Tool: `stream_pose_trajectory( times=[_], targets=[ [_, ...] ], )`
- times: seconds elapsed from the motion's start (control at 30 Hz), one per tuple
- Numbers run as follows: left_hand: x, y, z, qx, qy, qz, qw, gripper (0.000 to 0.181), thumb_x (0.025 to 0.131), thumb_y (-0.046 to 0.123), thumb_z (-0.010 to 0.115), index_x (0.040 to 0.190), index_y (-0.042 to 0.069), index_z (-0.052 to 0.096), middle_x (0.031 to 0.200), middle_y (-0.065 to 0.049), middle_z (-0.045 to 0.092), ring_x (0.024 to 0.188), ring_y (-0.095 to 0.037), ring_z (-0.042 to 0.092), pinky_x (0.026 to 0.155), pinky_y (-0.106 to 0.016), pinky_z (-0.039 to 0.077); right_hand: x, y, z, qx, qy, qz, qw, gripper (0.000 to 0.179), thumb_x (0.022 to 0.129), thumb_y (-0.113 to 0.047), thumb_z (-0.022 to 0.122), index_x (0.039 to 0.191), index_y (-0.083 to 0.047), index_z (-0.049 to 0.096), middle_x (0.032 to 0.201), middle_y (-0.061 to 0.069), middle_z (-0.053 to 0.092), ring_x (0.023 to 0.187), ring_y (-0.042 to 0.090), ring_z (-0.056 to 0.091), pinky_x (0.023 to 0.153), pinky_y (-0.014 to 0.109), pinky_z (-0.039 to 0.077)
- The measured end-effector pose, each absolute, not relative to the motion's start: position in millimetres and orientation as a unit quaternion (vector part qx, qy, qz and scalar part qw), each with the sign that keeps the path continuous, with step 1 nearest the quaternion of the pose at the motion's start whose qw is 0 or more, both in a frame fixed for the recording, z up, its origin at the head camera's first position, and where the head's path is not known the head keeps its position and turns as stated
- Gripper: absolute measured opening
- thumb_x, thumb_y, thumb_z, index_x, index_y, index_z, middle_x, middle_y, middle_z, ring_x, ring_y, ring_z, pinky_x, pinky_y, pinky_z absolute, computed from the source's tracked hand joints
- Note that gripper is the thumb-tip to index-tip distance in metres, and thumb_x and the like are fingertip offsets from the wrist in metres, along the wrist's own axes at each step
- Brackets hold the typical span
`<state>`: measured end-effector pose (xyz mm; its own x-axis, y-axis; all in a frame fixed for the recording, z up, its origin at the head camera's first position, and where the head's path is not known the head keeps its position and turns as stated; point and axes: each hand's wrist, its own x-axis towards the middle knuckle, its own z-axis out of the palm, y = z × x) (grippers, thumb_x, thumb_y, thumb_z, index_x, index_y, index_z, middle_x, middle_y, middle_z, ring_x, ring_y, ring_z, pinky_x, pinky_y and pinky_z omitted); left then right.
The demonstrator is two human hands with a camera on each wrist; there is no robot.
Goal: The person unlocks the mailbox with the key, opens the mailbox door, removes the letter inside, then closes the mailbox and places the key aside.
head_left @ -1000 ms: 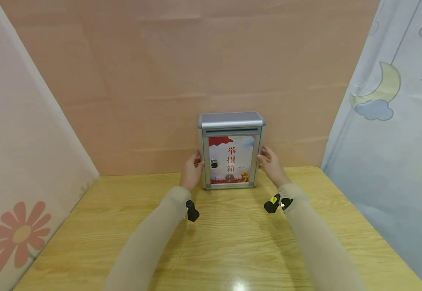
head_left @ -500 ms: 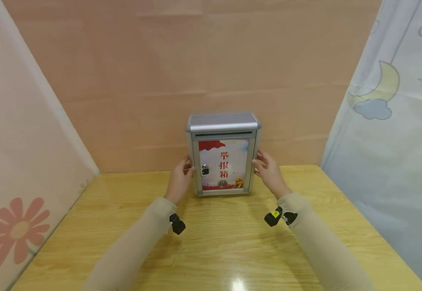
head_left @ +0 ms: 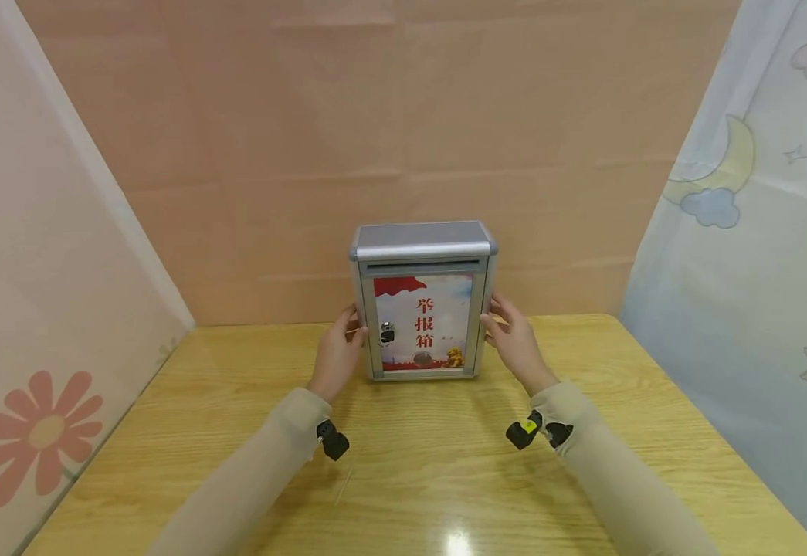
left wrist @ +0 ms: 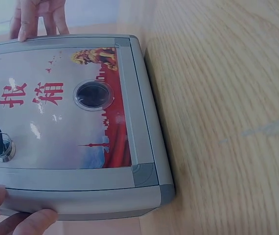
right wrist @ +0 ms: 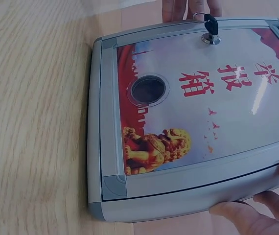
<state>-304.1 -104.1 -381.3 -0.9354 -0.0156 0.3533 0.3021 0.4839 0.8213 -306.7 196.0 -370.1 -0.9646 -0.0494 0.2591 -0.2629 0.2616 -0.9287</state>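
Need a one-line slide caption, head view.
Left-hand grip and right-hand grip hold a silver box by its two sides, slot and lock on the near face.

1. Right hand gripping the silver box along one side!
2. Left hand at the opposite side, near the black key in the lock.
3. Golden lion, just beside the round window!

Box on table, between hands
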Motion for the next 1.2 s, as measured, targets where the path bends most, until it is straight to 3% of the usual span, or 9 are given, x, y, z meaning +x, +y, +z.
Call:
stream_pose_trajectory(
  times=[1.2],
  targets=[
    [-313.3, -106.5, -389.8, -0.099, -0.848, -0.494, 0.162, 0.046, 0.098, 0.015, 0.056, 0.143, 0.01, 0.045, 0.122, -0.018, 0.065, 0.102, -0.03, 0.067, 0.084, -0.04, 0.058, -316.3, 196.8, -382.0, 0.103, -0.794, 0.592, 0.09, 0.061, 0.101, -0.023, 0.051, 0.154, -0.012, 0.023, 0.149, 0.021, 0.037, 0.126, 0.044, 0.049, 0.097, 0.051, 0.048]
  ],
)
